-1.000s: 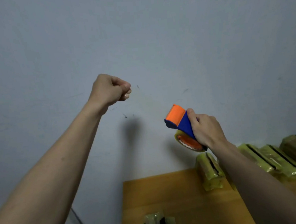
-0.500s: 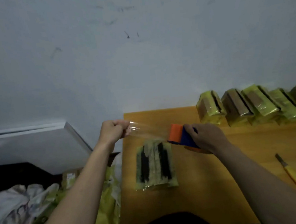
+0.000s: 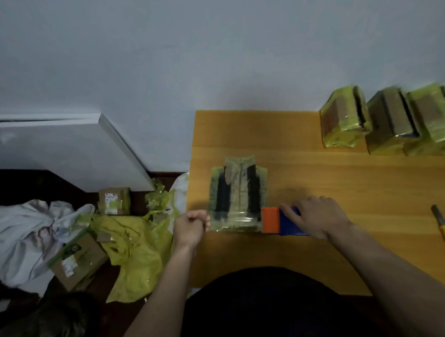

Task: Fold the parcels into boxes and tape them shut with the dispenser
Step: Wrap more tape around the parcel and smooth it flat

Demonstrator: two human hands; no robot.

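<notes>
The worktop (image 3: 354,191) is seen to be smooth, orange-toned wood with a faint satin sheen. The parcel (image 3: 238,194) is wrapped in glossy, crinkled yellow-green plastic film, as are the finished parcels (image 3: 344,118) by the matt painted wall (image 3: 204,47). The dispenser (image 3: 280,221) is made of matt orange and blue plastic; soft white cloth (image 3: 24,236) and brown cardboard boxes (image 3: 75,258) are seen on the floor.

A makeshift packing spot in a home room: a wooden counter (image 3: 353,188) against a bare wall, wrapped parcels (image 3: 344,118) lined up, cardboard boxes (image 3: 114,201) and yellow bags (image 3: 135,258) littering the floor.
</notes>
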